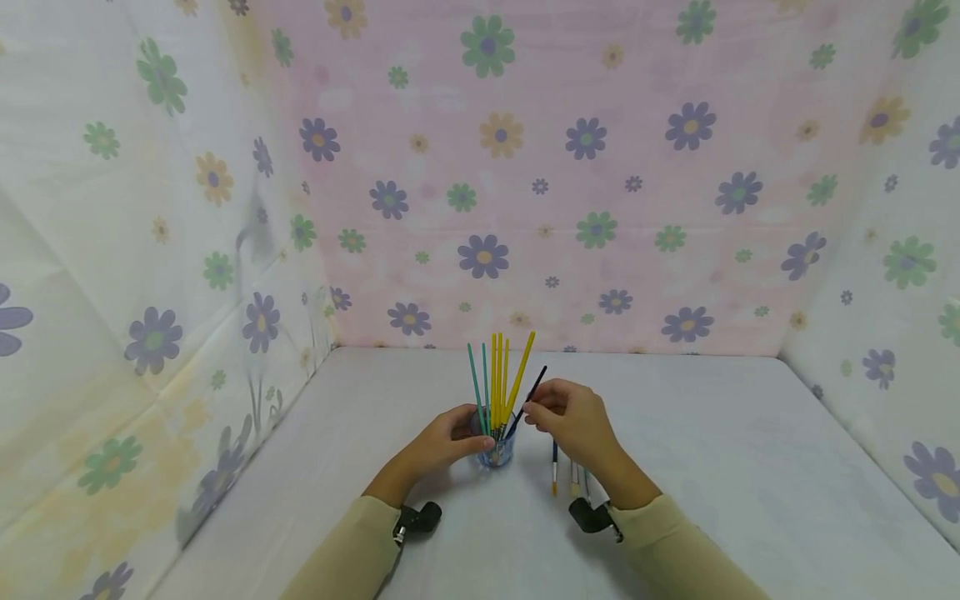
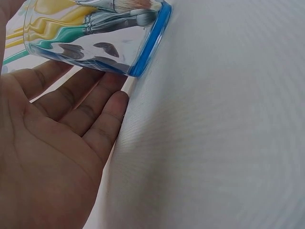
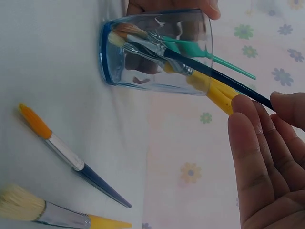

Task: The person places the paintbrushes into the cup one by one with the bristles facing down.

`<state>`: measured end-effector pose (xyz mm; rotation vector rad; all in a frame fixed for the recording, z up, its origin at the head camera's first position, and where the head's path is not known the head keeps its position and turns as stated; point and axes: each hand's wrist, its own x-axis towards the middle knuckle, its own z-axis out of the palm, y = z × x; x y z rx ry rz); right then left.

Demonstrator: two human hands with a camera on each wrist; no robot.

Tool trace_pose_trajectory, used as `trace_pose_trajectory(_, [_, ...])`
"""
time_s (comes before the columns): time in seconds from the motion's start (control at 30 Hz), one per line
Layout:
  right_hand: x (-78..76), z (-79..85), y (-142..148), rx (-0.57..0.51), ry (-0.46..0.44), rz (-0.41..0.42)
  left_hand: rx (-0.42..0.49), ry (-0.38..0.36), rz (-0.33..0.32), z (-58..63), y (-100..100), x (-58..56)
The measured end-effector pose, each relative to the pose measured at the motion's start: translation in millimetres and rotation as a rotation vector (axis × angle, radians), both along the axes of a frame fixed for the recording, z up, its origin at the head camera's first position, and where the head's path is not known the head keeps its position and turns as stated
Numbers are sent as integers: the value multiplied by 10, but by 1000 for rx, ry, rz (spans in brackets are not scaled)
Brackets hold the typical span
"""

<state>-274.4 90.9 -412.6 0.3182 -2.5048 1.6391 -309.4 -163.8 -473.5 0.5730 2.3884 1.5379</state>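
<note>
A clear drinking glass with a blue base [image 1: 497, 455] stands upright on the table, holding several paintbrushes bristles down. Their yellow handles [image 1: 499, 375] and green handles [image 1: 476, 383] stick up above the rim. My left hand [image 1: 441, 442] holds the glass from the left, thumb in front and fingers behind; its fingers [image 2: 76, 98] touch the glass wall in the left wrist view. With thumb and fingertips, my right hand [image 1: 579, 419] pinches a dark-handled paintbrush [image 3: 224, 80] near its upper end. That brush leans over the rim, bristles down inside the glass.
On the white tabletop [image 1: 735, 433], right of the glass, lie an orange-tipped paintbrush [image 3: 66, 150] and a pale-bristled paintbrush with a yellow handle [image 3: 62, 217]. Another item beside them is partly hidden by my right wrist. Flowered cloth [image 1: 555, 208] walls off the back and sides.
</note>
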Motion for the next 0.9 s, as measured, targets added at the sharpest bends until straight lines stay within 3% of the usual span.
trace_pose_trajectory(0.5, [-45,119,206,10,5,-35,-22,3,12,36,5,18])
trace_pose_trajectory(0.9, [-203,21,409,49,-71,-105,-27,9,1,43,-9,29])
